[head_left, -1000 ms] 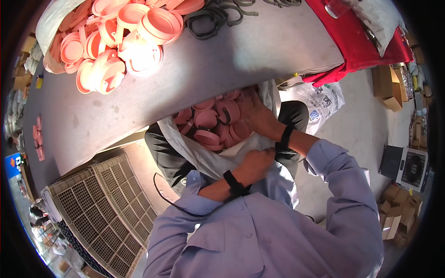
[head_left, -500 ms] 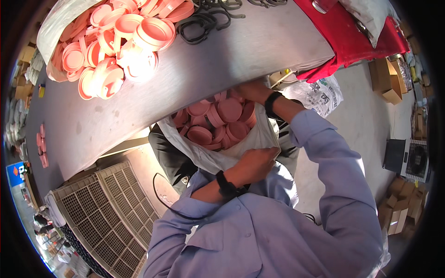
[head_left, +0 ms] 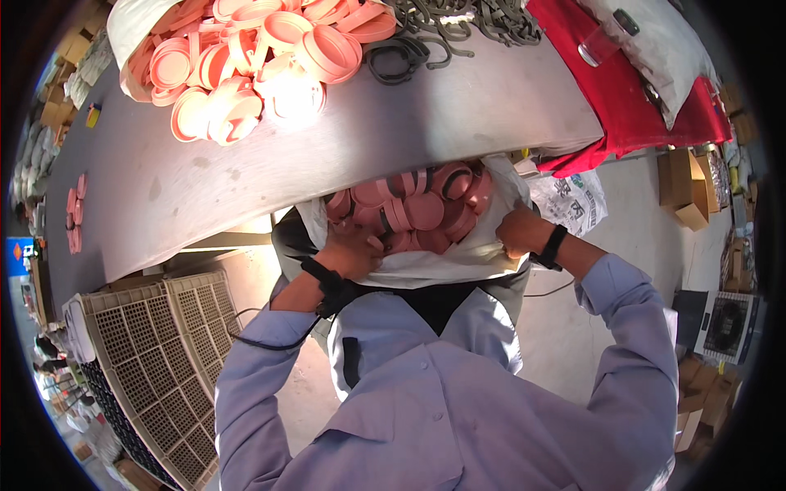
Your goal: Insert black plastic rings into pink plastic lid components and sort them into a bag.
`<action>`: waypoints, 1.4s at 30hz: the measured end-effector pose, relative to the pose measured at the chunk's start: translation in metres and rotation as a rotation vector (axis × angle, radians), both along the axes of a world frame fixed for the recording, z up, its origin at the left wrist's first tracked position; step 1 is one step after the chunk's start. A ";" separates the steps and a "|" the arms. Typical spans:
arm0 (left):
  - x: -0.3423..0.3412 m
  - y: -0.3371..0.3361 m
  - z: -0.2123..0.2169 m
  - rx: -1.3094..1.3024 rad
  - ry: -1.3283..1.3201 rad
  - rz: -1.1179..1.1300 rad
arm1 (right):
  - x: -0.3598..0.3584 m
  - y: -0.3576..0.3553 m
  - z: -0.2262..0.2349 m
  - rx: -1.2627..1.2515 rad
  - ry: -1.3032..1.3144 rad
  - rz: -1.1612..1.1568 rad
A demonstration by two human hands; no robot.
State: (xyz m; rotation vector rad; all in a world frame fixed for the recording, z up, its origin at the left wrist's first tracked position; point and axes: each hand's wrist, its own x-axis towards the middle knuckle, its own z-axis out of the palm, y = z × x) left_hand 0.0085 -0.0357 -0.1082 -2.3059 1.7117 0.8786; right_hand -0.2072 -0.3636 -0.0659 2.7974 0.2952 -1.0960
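A white sack full of round pink plastic lids sits mouth up between my knees, its far side against the table edge. Some of the lids carry dark bands. My left hand is closed on the sack's near left rim, its fingers beside the lids. On the right rim, my right hand pinches the white material in curled fingers. Both wrists wear black bands.
On the grey table, more pink lids spill from a second bag, beside dark strap-like loops. Red cloth covers the right end. A plastic crate stands at the lower left, an open carton at the right.
My right hand has come back from the sack's far side to its right rim. My left hand has moved from the near edge to the left rim. The sack's mouth is spread wider.
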 end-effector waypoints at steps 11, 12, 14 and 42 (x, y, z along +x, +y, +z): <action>0.006 0.038 0.081 -0.138 -0.217 -0.136 | 0.029 -0.008 0.107 0.324 -0.032 -0.211; 0.012 0.042 0.083 -0.139 -0.214 -0.135 | 0.029 -0.010 0.112 0.323 -0.028 -0.211; 0.026 0.058 0.098 -0.200 -0.109 -0.078 | 0.027 -0.011 0.120 0.362 -0.086 -0.162; 0.186 -0.062 0.162 -0.938 -0.632 0.561 | 0.230 -0.022 0.091 0.732 -1.248 -0.443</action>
